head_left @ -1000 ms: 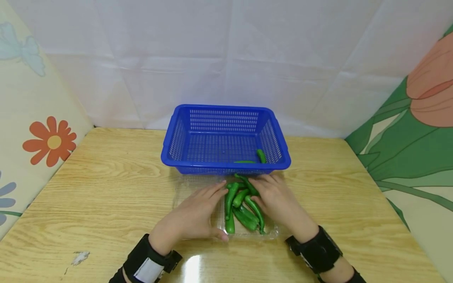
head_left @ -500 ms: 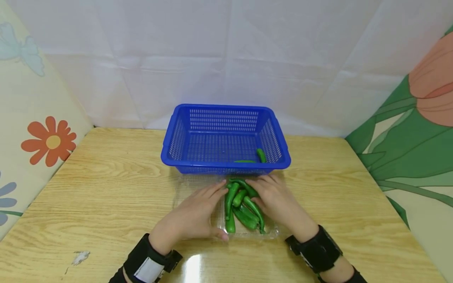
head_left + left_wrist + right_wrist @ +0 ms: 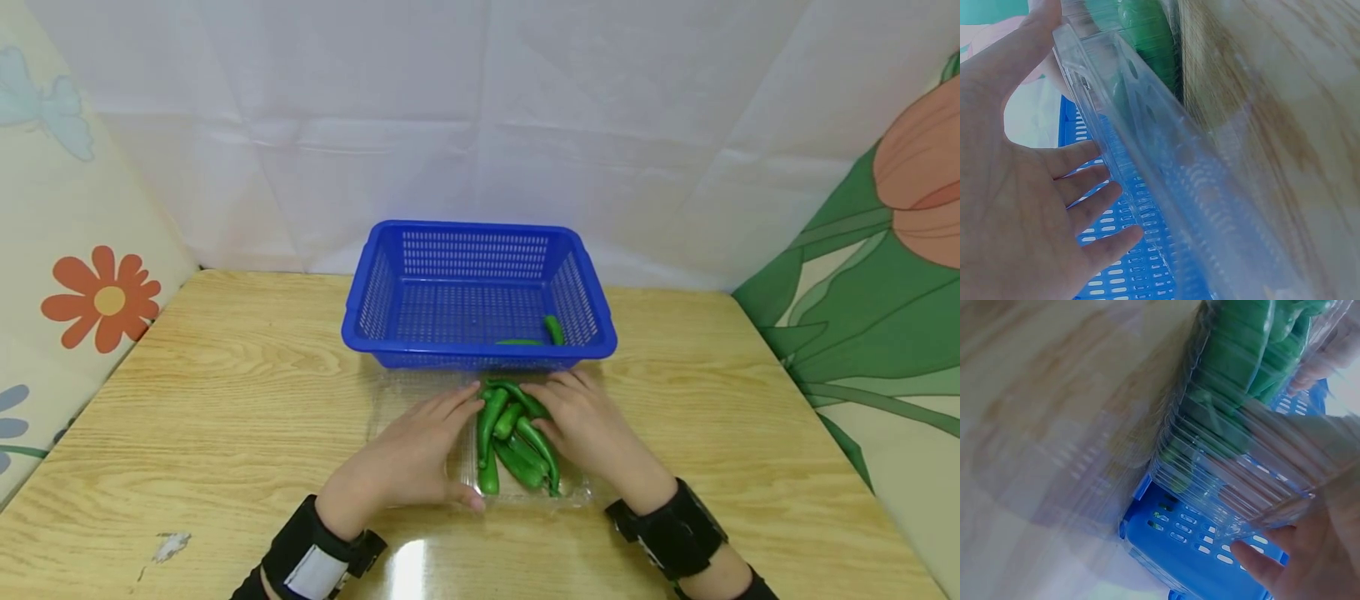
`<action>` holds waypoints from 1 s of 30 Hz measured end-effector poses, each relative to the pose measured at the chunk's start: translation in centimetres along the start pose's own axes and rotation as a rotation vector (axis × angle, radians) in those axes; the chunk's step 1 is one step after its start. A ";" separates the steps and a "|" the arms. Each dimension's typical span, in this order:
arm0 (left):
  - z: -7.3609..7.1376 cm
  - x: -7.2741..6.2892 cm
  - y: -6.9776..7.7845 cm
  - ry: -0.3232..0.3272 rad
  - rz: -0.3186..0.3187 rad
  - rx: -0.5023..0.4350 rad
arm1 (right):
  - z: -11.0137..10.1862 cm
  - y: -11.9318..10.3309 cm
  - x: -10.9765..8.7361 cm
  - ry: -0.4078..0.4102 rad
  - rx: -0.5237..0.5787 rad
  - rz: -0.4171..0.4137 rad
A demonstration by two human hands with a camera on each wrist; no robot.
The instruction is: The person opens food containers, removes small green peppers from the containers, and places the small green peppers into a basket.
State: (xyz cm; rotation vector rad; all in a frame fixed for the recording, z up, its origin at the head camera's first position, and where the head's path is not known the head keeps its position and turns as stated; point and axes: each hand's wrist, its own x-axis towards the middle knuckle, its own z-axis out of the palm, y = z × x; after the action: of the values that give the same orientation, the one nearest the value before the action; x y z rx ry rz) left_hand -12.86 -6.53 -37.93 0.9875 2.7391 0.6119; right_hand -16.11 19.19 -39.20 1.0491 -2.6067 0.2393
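Note:
A clear plastic clamshell box (image 3: 581,497) lies unfolded on the table, its right half holding several green peppers (image 3: 522,460). My left hand (image 3: 412,454) spreads over the lid half, thumb and fingertips near the inner fold. In the left wrist view, its relaxed fingers (image 3: 1107,206) lie along the clear plastic edge. At the right side of the filled half, my right hand (image 3: 588,421) has the end of the upper curved pepper (image 3: 517,392) between thumb and index finger. The right wrist view shows part of this hand through the ridged wall, other fingers (image 3: 1257,562) outside it.
Just behind the box stands a blue plastic basket (image 3: 480,351) with slotted sides. Two green peppers (image 3: 553,330) show inside it, near the front right. A white cloth (image 3: 480,125) hangs behind the wooden table (image 3: 247,358), and flower-patterned panels (image 3: 862,333) flank it.
The upper pepper's tip has swung down and left, so it lies lower over the other peppers. Both hands keep nearly the same position.

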 end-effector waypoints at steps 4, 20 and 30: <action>0.0 0.1 0.1 -0.013 -0.013 0.008 | 0.0 0.0 0.0 0.009 0.006 -0.005; 0.0 0.1 0.1 -0.009 -0.009 0.018 | -0.3 0.1 0.1 0.091 0.033 -0.031; 0.0 0.1 0.0 -0.006 -0.006 0.010 | -0.8 -0.2 0.1 0.143 0.025 -0.043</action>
State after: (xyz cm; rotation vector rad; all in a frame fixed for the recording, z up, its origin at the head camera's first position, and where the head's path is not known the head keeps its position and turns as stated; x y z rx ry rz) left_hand -12.90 -6.48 -37.91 0.9815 2.7413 0.5936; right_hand -15.85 19.19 -38.39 1.0550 -2.4575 0.3244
